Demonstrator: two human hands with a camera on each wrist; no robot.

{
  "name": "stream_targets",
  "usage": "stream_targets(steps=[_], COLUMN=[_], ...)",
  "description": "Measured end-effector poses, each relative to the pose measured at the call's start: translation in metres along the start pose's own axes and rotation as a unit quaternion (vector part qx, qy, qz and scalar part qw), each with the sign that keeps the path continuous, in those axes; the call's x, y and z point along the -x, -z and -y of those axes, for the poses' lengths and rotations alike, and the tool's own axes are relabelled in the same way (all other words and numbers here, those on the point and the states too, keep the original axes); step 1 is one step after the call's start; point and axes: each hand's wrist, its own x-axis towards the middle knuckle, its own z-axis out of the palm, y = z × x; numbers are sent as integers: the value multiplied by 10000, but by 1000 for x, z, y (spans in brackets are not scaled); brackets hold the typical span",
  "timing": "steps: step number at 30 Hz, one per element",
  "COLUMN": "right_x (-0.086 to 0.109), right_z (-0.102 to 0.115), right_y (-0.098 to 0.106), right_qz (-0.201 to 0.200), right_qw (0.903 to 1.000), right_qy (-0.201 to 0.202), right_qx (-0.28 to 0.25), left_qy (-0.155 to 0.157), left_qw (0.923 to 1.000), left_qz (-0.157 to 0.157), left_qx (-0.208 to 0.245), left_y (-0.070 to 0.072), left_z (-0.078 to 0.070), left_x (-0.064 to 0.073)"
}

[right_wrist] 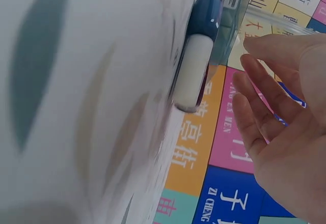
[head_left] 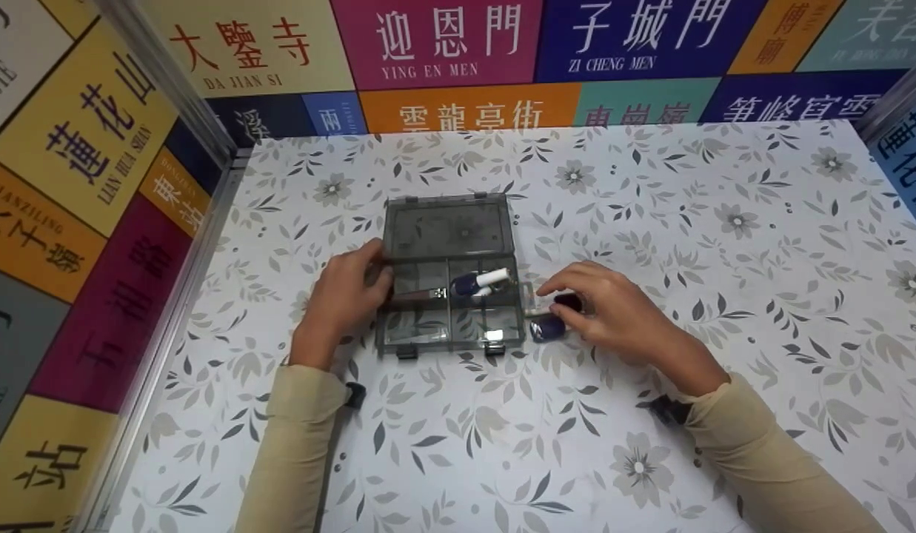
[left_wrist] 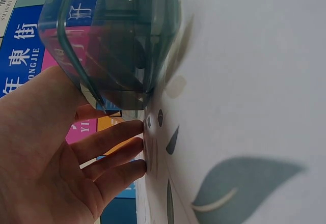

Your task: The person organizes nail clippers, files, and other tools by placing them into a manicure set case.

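A smoky clear divided box (head_left: 413, 346) lies with its lid (head_left: 450, 228) folded back. Against its left side rests my left hand (head_left: 346, 292); in the left wrist view its fingers (left_wrist: 114, 137) stretch out beside the box corner. Inside the box are a nail clipper (head_left: 420, 295) and a dark blue bottle with a white cap (head_left: 478, 282), like nail polish. By the right side, my right hand (head_left: 606, 307) hovers at a small dark blue bottle (head_left: 548, 328). The right wrist view shows a blue bottle with a white cap (right_wrist: 193, 66), apart from the loosely bent fingers.
A small clear item (head_left: 530, 300) lies between the box and my right hand. The table (head_left: 458, 444) has a leaf-and-flower cover. Colourful lettered panels (head_left: 443, 44) stand along its back and left sides, with more at the right.
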Motion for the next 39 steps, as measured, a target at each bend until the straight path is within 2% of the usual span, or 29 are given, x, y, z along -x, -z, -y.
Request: stream_targets(steps=[22,39], right_x=[6,4], right_z=[-18,-24], right_y=[15,15], right_qz=[532,864], right_qw=[9960,9927], right_qy=[-712,-792], right_qx=[104,277], left_qy=[-45,-62], left_qw=[10000,10000], left_qz=[-24,-72], left_qx=[14,-30], left_y=[0,0], left_z=[0,-1], left_x=[0,0])
